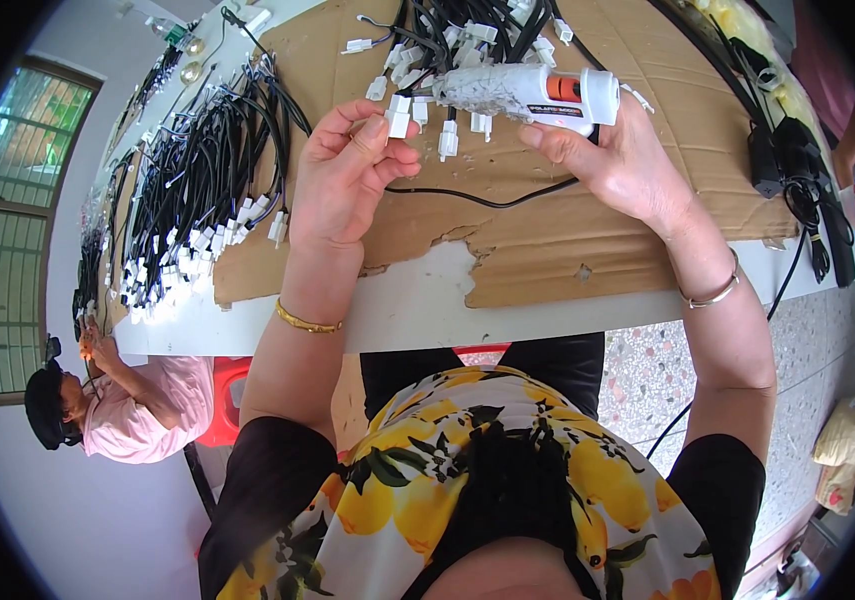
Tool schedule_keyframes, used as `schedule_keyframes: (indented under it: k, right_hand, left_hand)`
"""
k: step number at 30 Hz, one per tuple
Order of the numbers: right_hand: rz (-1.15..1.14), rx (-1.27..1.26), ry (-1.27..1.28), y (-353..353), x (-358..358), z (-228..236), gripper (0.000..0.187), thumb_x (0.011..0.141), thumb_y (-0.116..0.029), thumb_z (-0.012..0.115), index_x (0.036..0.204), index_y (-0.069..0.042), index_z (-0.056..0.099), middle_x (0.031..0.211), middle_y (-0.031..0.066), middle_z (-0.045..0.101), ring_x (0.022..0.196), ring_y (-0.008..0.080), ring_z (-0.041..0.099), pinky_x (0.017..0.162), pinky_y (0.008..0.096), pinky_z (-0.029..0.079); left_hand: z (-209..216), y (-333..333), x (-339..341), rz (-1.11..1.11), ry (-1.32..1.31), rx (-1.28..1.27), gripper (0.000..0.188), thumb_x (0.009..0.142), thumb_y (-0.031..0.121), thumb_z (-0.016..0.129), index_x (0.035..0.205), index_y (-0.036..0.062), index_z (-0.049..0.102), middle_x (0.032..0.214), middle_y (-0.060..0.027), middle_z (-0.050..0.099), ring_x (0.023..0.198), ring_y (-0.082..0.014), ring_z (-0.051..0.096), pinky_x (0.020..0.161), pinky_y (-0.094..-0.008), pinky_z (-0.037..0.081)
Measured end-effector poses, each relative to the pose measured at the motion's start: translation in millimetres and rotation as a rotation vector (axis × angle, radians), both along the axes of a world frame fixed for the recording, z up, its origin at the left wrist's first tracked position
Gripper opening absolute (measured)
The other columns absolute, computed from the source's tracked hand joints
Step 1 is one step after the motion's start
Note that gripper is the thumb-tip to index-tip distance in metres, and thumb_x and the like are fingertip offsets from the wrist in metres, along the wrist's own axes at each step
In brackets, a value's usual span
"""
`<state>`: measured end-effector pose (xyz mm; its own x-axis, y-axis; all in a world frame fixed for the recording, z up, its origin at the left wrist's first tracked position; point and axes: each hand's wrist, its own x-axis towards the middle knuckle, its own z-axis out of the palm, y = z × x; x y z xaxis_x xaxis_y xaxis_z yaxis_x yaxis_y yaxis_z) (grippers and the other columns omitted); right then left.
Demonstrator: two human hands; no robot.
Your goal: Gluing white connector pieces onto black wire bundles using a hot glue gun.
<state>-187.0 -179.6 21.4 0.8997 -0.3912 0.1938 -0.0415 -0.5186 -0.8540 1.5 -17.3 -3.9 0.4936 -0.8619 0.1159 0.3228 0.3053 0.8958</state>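
Observation:
Between the thumb and fingers of my left hand [347, 165] I pinch a small white plastic connector [398, 117] on a cable end. My right hand [612, 160] is wrapped round a white hot glue gun [577, 98] with an orange part and a glue-crusted front. Its nozzle points left, close beside the connector; whether it touches I cannot tell. Just beyond hangs a bundle of black cables [452, 30] with many white connectors. A few connectors, one a white connector [448, 140], lie below the gun on the cardboard [547, 250].
A large heap of black cables [217, 150] with white ends lies on the left. The gun's black cord [492, 203] curves across the cardboard. Black power adapters [792, 160] sit at the right edge. A person in pink [152, 410] works at far left; another person's arm [852, 140] shows at right.

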Motion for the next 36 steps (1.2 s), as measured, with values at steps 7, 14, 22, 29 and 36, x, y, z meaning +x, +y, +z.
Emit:
schedule_keyframes:
  k: [7, 14, 22, 29, 36]
  right_hand:
    - [-0.022, -0.023, 0.002, -0.7, 1.4, -1.5, 0.024, 0.079, -0.008, 0.061, 0.099, 0.001, 0.054, 0.082, 0.001, 0.059, 0.071, 0.0046, 0.049, 0.062, 0.0195, 0.042]
    - [-0.036, -0.047, -0.008, 1.0, 0.6, 0.2, 0.024, 0.078, -0.008, 0.061, 0.099, 0.001, 0.055, 0.081, 0.0011, 0.059, 0.07, 0.0052, 0.049, 0.063, 0.0204, 0.042]
    - [-0.026, 0.007, -0.023, 1.2, -0.1, -0.6, 0.026, 0.079, -0.009, 0.061, 0.101, 0.002, 0.053, 0.084, 0.0031, 0.06, 0.076, 0.0063, 0.053, 0.066, 0.021, 0.044]
    - [-0.01, 0.015, -0.001, 0.1, -0.7, -0.1, 0.028, 0.08, -0.008, 0.06, 0.104, 0.003, 0.05, 0.088, 0.0053, 0.06, 0.081, 0.0082, 0.055, 0.069, 0.0218, 0.045]
    - [0.0, 0.018, -0.009, 1.3, -1.1, 0.9, 0.029, 0.08, -0.008, 0.059, 0.104, 0.005, 0.049, 0.09, 0.0066, 0.06, 0.082, 0.0085, 0.055, 0.07, 0.022, 0.045]
  left_hand:
    - [-3.4, 0.7, 0.1, -0.087, 0.106, -0.022, 0.014, 0.085, 0.008, 0.051, 0.098, 0.0025, 0.051, 0.087, -0.0152, 0.061, 0.067, -0.0183, 0.062, 0.062, -0.0297, 0.052]
    - [-3.8, 2.4, 0.6, -0.158, 0.223, -0.091, 0.019, 0.085, 0.009, 0.05, 0.103, 0.0034, 0.047, 0.089, -0.016, 0.06, 0.069, -0.0188, 0.061, 0.063, -0.03, 0.052]
    - [-4.1, -0.5, -0.2, -0.044, 0.167, -0.069, 0.023, 0.084, 0.008, 0.053, 0.105, 0.0049, 0.044, 0.089, -0.016, 0.059, 0.063, -0.0144, 0.055, 0.059, -0.0278, 0.047]
    - [0.2, -1.3, -4.4, 0.013, 0.068, 0.024, 0.02, 0.083, 0.006, 0.054, 0.101, 0.0062, 0.046, 0.088, -0.014, 0.06, 0.059, -0.0114, 0.051, 0.053, -0.0252, 0.043]
    - [0.0, -2.0, -3.9, 0.053, -0.093, 0.047, 0.019, 0.081, 0.003, 0.054, 0.099, 0.0051, 0.048, 0.083, -0.0102, 0.061, 0.059, -0.0111, 0.053, 0.051, -0.0232, 0.044]
